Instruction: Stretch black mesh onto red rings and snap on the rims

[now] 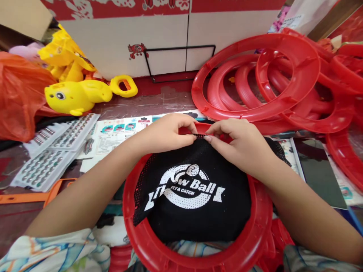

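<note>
A black mesh cloth (198,219) printed in white with a ball emblem and "Ball / Fly & Catch" lies over a red plastic ring (141,241). My left hand (176,130) pinches the cloth's far edge between thumb and fingers. Close beside it, my right hand (238,141) pinches the same edge, with a short strip of mesh stretched between the two. Along the near side the ring's opening is only partly covered, and patterned clothing shows through. The cloth's left corner hangs over the ring's rim.
Several red rings (306,83) are piled at the back right. A dark flat phone-like device (317,166) lies to the right. Back left are a yellow toy (73,94) and an orange plastic bag (19,90). Button-cell battery packs (42,166) and an orange strap (25,198) lie left.
</note>
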The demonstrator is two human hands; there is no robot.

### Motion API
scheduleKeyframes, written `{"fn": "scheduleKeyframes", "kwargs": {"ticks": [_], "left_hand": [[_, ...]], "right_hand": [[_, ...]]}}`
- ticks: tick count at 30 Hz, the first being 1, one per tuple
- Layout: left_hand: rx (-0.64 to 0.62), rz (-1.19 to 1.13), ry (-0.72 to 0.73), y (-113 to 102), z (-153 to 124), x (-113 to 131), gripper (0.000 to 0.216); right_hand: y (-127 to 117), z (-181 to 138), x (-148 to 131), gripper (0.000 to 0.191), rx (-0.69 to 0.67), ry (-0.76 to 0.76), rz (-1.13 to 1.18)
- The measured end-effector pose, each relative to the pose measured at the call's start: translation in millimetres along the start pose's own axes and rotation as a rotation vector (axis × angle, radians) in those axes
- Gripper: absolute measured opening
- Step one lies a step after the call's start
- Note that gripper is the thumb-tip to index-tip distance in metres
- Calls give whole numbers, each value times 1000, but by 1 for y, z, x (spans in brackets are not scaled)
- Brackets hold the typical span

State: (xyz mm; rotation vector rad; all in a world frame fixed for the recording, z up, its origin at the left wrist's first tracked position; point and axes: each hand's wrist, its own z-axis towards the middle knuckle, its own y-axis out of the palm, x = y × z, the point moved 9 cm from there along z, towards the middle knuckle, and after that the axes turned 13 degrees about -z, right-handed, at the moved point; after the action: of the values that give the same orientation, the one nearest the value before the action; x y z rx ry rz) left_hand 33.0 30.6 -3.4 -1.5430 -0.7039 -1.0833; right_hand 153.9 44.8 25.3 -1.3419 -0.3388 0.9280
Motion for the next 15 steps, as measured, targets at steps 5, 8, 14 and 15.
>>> {"fn": "scheduleKeyframes", "kwargs": {"ticks": [5,8,14,15], "left_hand": [[104,-59,-26,-1,-3,-8,19],[135,-93,-46,0,-3,-12,19],[159,-78,-53,-1,-4,-13,19],[164,-64,-51,-1,-4,-13,19]], "right_hand": [[-1,2,1,6,7,25,-17],[0,3,2,5,6,49,-29],[3,2,4,6,-2,81,-41],[3,2,4,6,-5,86,-38]]}}
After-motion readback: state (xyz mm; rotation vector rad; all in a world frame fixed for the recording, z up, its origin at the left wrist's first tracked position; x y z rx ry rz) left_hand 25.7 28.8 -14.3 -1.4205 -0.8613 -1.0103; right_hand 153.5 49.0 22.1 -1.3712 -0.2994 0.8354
